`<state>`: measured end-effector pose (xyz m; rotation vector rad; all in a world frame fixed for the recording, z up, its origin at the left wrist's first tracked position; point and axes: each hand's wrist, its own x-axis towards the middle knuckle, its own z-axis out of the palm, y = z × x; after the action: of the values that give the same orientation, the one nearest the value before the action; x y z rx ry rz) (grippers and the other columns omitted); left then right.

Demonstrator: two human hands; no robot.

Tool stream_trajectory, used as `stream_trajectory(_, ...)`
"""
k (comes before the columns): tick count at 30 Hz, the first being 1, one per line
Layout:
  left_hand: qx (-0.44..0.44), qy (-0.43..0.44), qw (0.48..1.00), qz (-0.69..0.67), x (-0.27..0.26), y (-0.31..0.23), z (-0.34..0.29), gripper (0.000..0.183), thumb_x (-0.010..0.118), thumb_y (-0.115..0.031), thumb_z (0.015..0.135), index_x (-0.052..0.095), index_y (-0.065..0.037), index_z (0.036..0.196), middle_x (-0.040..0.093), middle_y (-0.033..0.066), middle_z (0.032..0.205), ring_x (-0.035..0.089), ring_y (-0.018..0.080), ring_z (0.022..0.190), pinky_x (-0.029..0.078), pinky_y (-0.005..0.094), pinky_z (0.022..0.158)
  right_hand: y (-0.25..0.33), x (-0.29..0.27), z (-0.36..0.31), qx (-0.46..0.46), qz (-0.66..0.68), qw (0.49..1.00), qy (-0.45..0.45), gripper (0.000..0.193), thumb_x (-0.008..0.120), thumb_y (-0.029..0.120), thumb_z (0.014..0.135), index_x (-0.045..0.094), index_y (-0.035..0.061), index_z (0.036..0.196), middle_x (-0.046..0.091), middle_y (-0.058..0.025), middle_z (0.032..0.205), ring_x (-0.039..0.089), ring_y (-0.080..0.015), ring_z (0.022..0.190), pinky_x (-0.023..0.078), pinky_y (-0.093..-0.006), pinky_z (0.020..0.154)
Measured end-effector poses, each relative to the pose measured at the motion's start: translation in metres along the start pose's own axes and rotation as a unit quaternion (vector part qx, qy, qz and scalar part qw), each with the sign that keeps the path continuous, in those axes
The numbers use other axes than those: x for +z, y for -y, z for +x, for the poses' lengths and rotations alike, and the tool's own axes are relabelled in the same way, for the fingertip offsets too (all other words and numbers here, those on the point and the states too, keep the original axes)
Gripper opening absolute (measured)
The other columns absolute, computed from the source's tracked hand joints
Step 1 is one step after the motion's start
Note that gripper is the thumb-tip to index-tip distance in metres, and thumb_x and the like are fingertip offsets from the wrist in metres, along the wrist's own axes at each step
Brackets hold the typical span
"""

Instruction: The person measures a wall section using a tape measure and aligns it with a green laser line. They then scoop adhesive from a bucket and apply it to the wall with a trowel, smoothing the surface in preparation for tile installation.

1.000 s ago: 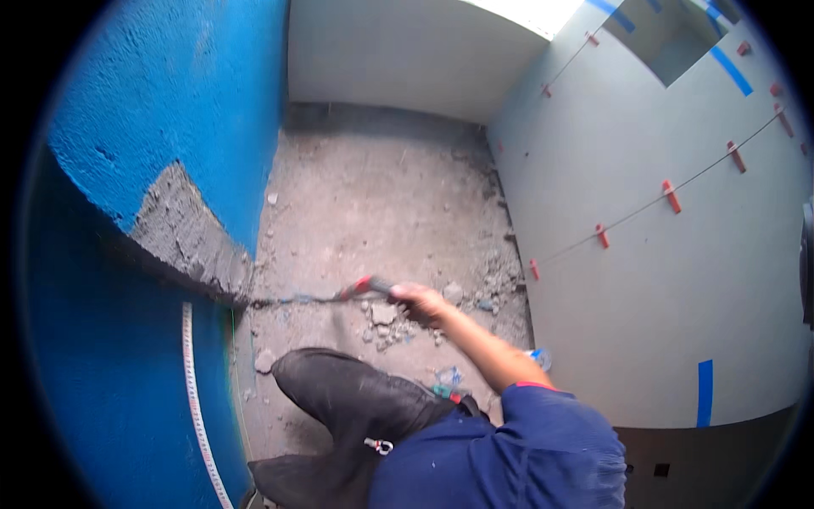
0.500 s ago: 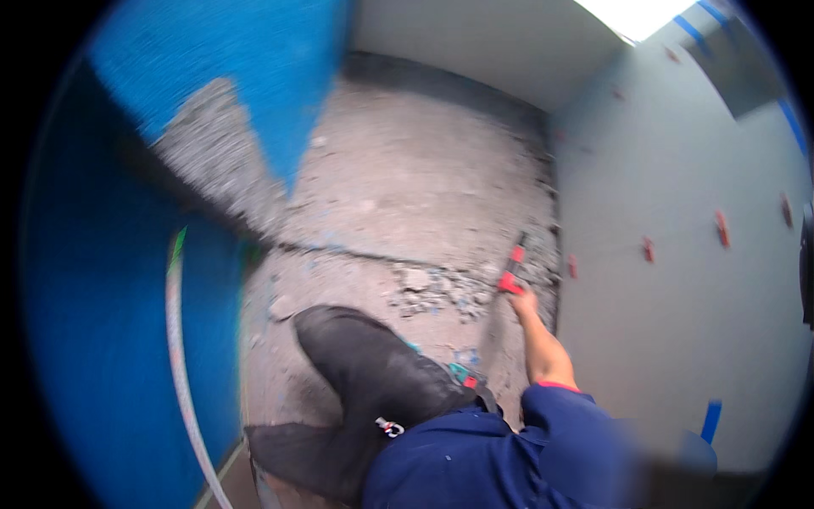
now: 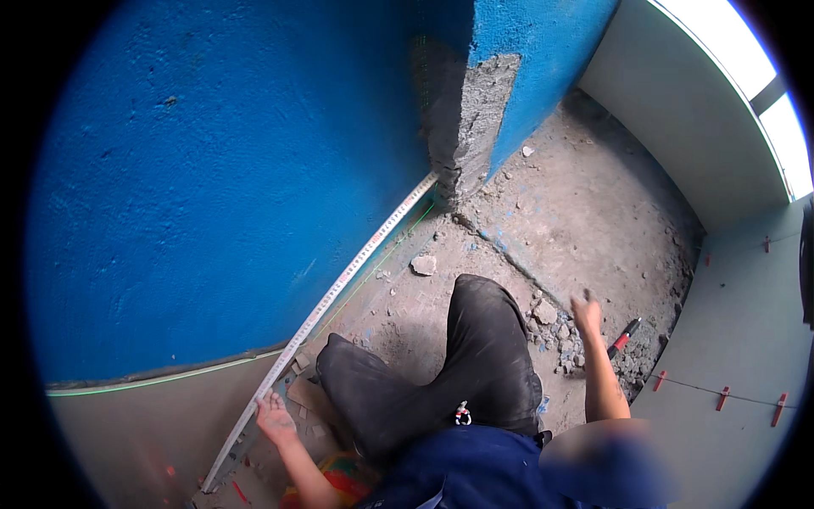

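A long white measuring tape (image 3: pixel 349 273) with printed marks runs slantwise beside the blue wall, its far end against the broken wall corner. My left hand (image 3: pixel 275 417) is at the tape's near part, fingers loosely spread and fingertips at its edge. I cannot see a firm grip there. My right hand (image 3: pixel 587 312) hovers above the rubble, slightly blurred, with thumb and finger apart and nothing visible in it. Right of that forearm, a red and black hand tool (image 3: pixel 624 338) lies on broken debris, apart from the hand.
A blue wall (image 3: pixel 212 195) rises at the left, ending in a chipped concrete corner (image 3: pixel 482 114). Rubble (image 3: pixel 560 332) lies along a floor crack. Grey panels (image 3: pixel 746 331) with red clips stand at the right. My bent knees fill the middle. A green line follows the wall base.
My right hand has let go of the red tool, which now lies on the rubble. My left hand has come into view at the tape. The view has swung left.
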<state>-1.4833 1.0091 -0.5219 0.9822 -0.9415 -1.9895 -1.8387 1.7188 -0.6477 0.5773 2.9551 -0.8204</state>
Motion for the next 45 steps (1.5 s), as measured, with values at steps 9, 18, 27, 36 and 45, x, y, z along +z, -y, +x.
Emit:
stream_trajectory(9, -0.026, -0.042, 0.999, 0.012, 0.013, 0.036, 0.025, 0.035, 0.057, -0.027, 0.096, 0.052, -0.001, 0.119, 0.06, 0.0138, 0.11, 0.054, 0.0209, 0.094, 0.042, 0.0335, 0.089, 0.3, -0.036, -0.115, -0.265, 0.195, 0.936, 0.123, 0.049, 0.067, 0.019, 0.087, 0.049, 0.0011, 0.13, 0.049, -0.0198, 0.13, 0.054, -0.0358, 0.117, 0.044, -0.0414, 0.1)
stream_trajectory(18, -0.054, -0.062, 0.996, 0.025, 0.002, 0.061, 0.053, 0.035, 0.056, -0.024, 0.097, 0.049, 0.0, 0.122, 0.06, 0.0149, 0.109, 0.057, 0.0215, 0.094, 0.046, 0.0337, 0.088, 0.312, -0.034, -0.134, -0.288, 0.133, 0.944, 0.09, 0.045, 0.066, 0.02, 0.085, 0.054, 0.003, 0.125, 0.049, -0.019, 0.131, 0.053, -0.0378, 0.117, 0.046, -0.0434, 0.097)
stream_trajectory(27, -0.049, -0.033, 0.998, -0.02, -0.019, 0.072, 0.077, 0.035, 0.059, -0.025, 0.095, 0.051, 0.0, 0.119, 0.061, 0.0165, 0.108, 0.057, 0.0238, 0.101, 0.046, 0.0358, 0.09, 0.314, -0.044, -0.133, -0.272, 0.089, 0.95, 0.127, 0.038, 0.066, 0.022, 0.086, 0.06, 0.0013, 0.117, 0.05, -0.018, 0.132, 0.053, -0.0376, 0.117, 0.046, -0.0432, 0.097)
stream_trajectory(36, -0.032, -0.067, 0.997, -0.024, -0.005, 0.049, 0.06, 0.034, 0.059, -0.028, 0.095, 0.053, 0.0, 0.115, 0.062, 0.0143, 0.106, 0.055, 0.0219, 0.093, 0.043, 0.0334, 0.088, 0.31, -0.037, -0.13, -0.293, 0.078, 0.946, 0.115, 0.038, 0.066, 0.026, 0.087, 0.06, 0.0019, 0.116, 0.05, -0.0189, 0.131, 0.057, -0.0381, 0.112, 0.048, -0.0439, 0.093)
stream_trajectory(45, -0.01, -0.038, 0.998, -0.054, 0.003, 0.042, 0.066, 0.032, 0.059, -0.025, 0.096, 0.055, 0.001, 0.113, 0.06, 0.0127, 0.106, 0.055, 0.0209, 0.094, 0.044, 0.0322, 0.087, 0.313, -0.028, -0.132, -0.294, 0.067, 0.946, 0.118, 0.037, 0.066, 0.026, 0.087, 0.061, 0.003, 0.115, 0.05, -0.017, 0.132, 0.055, -0.0366, 0.115, 0.047, -0.0435, 0.094)
